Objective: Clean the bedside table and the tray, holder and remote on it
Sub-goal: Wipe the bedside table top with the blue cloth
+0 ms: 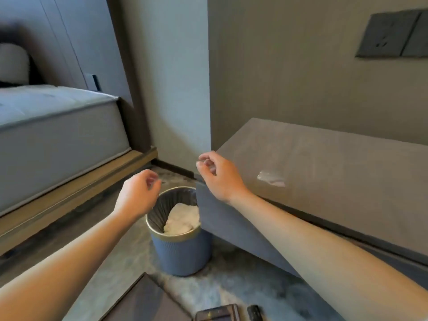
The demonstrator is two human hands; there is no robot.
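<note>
The grey bedside table fills the right side, with a small clear wrapper scrap lying on its top. On the carpet at the bottom edge lie a dark tray, a dark holder and a black remote, each partly cut off. My left hand hovers over the blue bin, fingers loosely curled, holding nothing. My right hand hangs at the table's near left corner, fingers loosely bent and apart, nothing in it.
A blue ribbed waste bin with a dark liner and crumpled white tissue stands on the carpet against the table's side. A bed on a wooden base runs along the left. Wall sockets sit above the table.
</note>
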